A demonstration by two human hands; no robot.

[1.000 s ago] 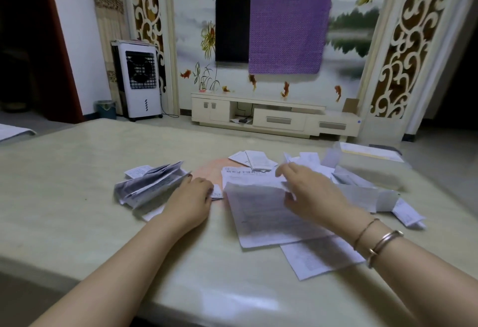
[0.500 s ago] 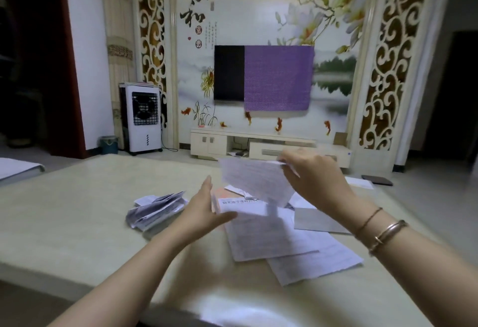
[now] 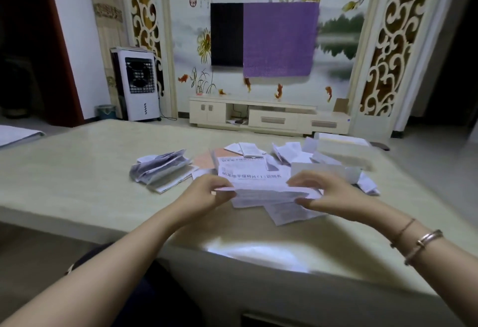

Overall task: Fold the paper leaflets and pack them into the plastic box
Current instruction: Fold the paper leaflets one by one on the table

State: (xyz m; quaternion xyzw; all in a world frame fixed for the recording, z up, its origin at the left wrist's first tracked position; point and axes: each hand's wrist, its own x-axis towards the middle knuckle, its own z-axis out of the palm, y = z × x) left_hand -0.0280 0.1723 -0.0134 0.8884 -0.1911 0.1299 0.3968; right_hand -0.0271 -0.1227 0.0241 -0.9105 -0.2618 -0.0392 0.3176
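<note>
At frame centre I see the left hand point(image 3: 207, 192) and right hand point(image 3: 323, 192) pinching opposite ends of one leaflet point(image 3: 261, 184). Its long axis runs left-right between them; I judge the fold goes across. The plastic box point(image 3: 344, 154) sits upper right, nearer the right hand.

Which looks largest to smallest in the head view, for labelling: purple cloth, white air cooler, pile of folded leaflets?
1. Purple cloth
2. White air cooler
3. Pile of folded white paper leaflets, unsure against the cooler: it lies nearer the camera.
</note>
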